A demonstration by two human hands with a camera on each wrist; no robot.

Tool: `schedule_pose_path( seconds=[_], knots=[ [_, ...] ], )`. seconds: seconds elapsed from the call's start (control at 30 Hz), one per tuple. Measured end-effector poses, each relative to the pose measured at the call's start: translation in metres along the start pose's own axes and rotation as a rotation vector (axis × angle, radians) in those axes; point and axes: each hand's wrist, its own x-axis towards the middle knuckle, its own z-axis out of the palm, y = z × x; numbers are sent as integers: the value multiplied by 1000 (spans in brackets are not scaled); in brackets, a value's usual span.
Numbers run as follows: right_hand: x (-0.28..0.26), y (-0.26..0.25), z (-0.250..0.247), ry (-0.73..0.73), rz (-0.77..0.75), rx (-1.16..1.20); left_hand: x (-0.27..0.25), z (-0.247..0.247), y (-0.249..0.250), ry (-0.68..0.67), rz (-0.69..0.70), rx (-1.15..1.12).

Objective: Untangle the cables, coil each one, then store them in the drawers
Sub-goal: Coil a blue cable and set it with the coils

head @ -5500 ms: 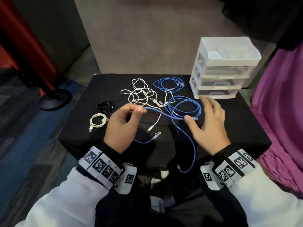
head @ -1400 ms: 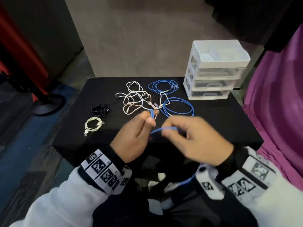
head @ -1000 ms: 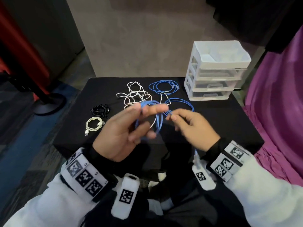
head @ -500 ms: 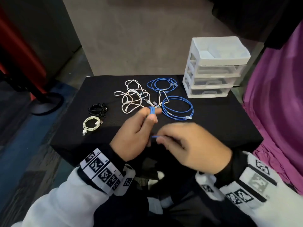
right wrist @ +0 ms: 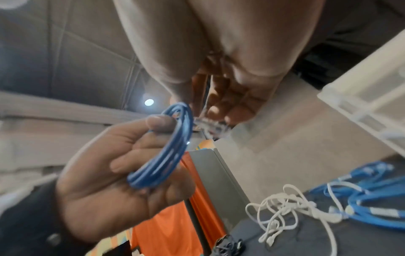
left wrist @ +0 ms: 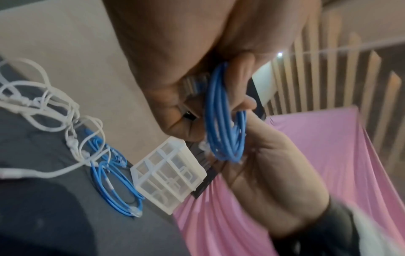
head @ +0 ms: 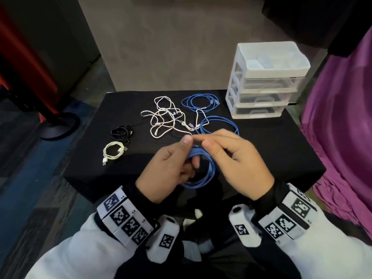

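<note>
A blue cable (head: 208, 174) hangs as a small coil of several loops above the table's front edge. My left hand (head: 191, 153) grips the coil (right wrist: 166, 155) at its top, thumb over the strands. My right hand (head: 203, 143) meets it from the right, and its fingertips pinch the cable's clear plug (right wrist: 208, 124) against the coil (left wrist: 221, 117). A white three-drawer unit (head: 265, 81) stands at the back right with all drawers pushed in. Tangled white cables (head: 165, 121) lie mid-table, linked to a loose blue loop (head: 219, 125).
A second blue coil (head: 201, 101) lies at the back, left of the drawers. A black coil (head: 120, 132) and a cream coil (head: 113, 152) sit on the left of the black table (head: 281, 154). Purple fabric (head: 342, 137) hangs at the right.
Over the last seconds the blue cable went from lying spread on the table to coiled in my left hand. In the last half second my right hand rose to the coil's top.
</note>
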Motion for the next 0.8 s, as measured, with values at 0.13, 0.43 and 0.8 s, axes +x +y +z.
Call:
schedule_pose_path(
  seconds=[0.13,0.43,0.8],
  knots=[
    [-12,-3,9,-90,161,318,4,1,1,105,0,-103],
    [-14,-2,5,-79,211,399,7,1,-6,98,125,132],
    [-8,3,10,56,360,617,12,0,-10,140,-58,-148]
  ],
)
